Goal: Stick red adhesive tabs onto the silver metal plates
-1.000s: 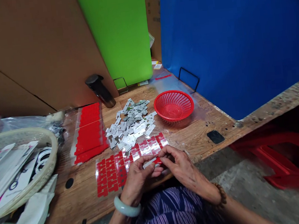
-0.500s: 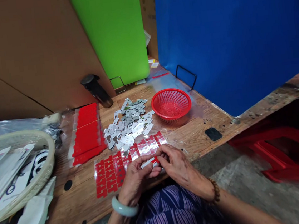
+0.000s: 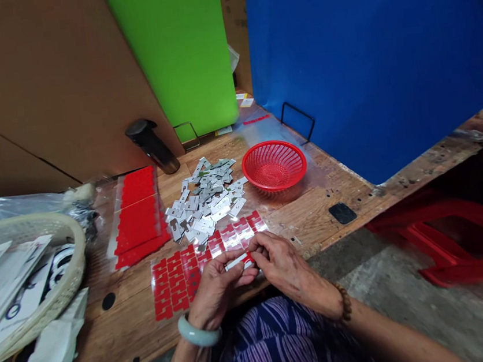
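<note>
My left hand (image 3: pixel 218 282) is closed on a small flat metal plate (image 3: pixel 234 262), gripping it between thumb and fingers. At the plate's right end lies a red sticker (image 3: pixel 247 256), and my right hand (image 3: pixel 282 262) pinches there with thumb and forefinger. How much of the sticker touches the plate is hidden by the fingers. Just beyond my hands lies a clear sheet of red die-cut stickers (image 3: pixel 177 284). Behind that sheet is a loose pile of silvery metal plates (image 3: pixel 209 199), many with holes or slots.
A red plastic basket (image 3: pixel 274 165) stands right of the pile. Stacked red sticker sheets (image 3: pixel 136 216) lie to the left, with a dark bottle (image 3: pixel 154 147) behind. A cream basket (image 3: pixel 73 287) of printed pieces is far left. Green (image 3: pixel 183 54) and blue (image 3: pixel 367 62) panels stand at the back.
The view has shifted slightly. Both hands keep nearly the same pose at the plate, with the red sticker still under the right fingertips.
</note>
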Action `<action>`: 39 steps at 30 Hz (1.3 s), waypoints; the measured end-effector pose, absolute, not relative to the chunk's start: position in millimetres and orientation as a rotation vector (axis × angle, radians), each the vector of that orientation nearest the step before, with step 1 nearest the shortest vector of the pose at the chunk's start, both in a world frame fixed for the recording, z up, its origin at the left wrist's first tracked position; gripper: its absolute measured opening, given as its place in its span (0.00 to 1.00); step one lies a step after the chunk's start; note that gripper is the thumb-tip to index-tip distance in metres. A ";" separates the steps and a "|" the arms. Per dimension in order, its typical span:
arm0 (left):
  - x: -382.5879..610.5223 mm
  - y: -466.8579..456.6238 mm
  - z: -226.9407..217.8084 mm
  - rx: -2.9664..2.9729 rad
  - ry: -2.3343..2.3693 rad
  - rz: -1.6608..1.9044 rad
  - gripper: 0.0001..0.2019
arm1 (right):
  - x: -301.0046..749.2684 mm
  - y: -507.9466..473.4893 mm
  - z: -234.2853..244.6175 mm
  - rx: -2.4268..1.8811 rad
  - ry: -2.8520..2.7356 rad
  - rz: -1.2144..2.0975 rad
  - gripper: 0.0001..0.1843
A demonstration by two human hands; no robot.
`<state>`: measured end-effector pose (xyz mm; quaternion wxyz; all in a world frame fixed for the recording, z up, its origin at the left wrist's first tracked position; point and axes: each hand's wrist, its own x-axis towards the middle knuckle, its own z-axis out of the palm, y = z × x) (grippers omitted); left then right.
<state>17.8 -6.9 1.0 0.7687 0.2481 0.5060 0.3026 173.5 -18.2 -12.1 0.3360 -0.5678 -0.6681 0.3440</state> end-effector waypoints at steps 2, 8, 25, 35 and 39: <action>17.3 -6.2 0.5 0.534 1.103 0.658 0.19 | 172.7 -18.2 -13.1 -1.485 -1.769 0.865 0.07; 16.0 -6.1 -2.1 0.543 1.098 0.659 0.17 | 173.0 -20.4 -16.7 -1.467 -1.840 0.754 0.06; 15.7 -11.8 -3.3 0.521 1.139 0.678 0.16 | 190.3 -9.3 -17.9 -1.415 -1.563 1.146 0.12; 14.0 -13.3 -5.6 0.537 1.133 0.636 0.16 | 179.0 -3.4 -29.2 -1.290 -1.417 1.607 0.12; 14.4 -13.1 -4.8 0.534 1.144 0.660 0.17 | 182.3 -2.4 -31.3 -1.263 -1.373 1.672 0.16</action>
